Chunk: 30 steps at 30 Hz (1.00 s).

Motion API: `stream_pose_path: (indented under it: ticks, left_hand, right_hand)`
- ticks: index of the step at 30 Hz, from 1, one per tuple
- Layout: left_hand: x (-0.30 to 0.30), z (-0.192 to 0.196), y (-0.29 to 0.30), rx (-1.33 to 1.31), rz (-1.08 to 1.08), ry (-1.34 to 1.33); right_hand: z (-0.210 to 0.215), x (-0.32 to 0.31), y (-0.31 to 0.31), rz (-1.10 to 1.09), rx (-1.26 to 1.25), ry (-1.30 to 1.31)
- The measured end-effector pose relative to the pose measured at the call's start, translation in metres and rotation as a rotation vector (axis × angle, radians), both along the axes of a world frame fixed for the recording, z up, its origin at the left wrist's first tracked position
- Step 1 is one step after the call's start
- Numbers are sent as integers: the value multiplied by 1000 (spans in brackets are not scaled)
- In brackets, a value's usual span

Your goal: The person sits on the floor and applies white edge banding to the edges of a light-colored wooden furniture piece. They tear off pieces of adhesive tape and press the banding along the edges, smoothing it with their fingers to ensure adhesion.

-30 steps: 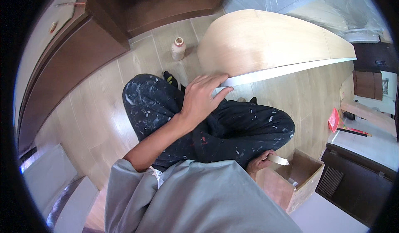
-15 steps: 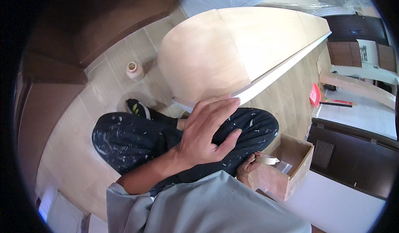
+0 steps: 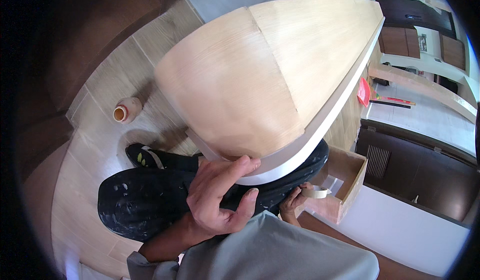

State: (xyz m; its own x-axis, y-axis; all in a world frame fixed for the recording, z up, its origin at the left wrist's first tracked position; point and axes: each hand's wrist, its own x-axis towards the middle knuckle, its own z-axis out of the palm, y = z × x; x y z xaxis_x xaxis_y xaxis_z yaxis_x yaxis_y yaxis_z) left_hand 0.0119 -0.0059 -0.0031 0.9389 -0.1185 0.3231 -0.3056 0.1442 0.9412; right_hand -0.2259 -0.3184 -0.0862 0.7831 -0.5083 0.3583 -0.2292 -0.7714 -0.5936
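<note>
A large curved wooden panel with pale grain stands in front of me, with a white strip along its lower edge. Against the near end of that strip rests my left hand, its fingertips at the edge and its thumb held apart; no object shows in it. Down by my right thigh, my right hand grips a roll of masking tape, whose loose end sticks out. Part of the right hand's fingers hides behind the roll.
An open wooden box sits beside my right leg. On the tiled floor at left stands a small open-topped jar, near my shoe. Farther right lie a red dustpan and a curved wooden piece.
My view has shifted closer to the panel, which now looks larger. My left hand has come down from above my lap to the white strip. The right hand keeps its tape roll.
</note>
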Motion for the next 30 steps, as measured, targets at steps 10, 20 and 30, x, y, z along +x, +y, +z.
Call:
stream_pose_path:
  ticks: [10,20,30]
  left_hand:
    - [8,-7,7,-25,-19,138]
    - [-7,-12,1,71,46,36]
    - [-13,-38,-20,-58,195,-43]
  right_hand:
    - [5,5,6,-61,-26,37]
    - [4,1,-1,-64,-124,54]
    - [-13,1,-3,-21,-61,-101]
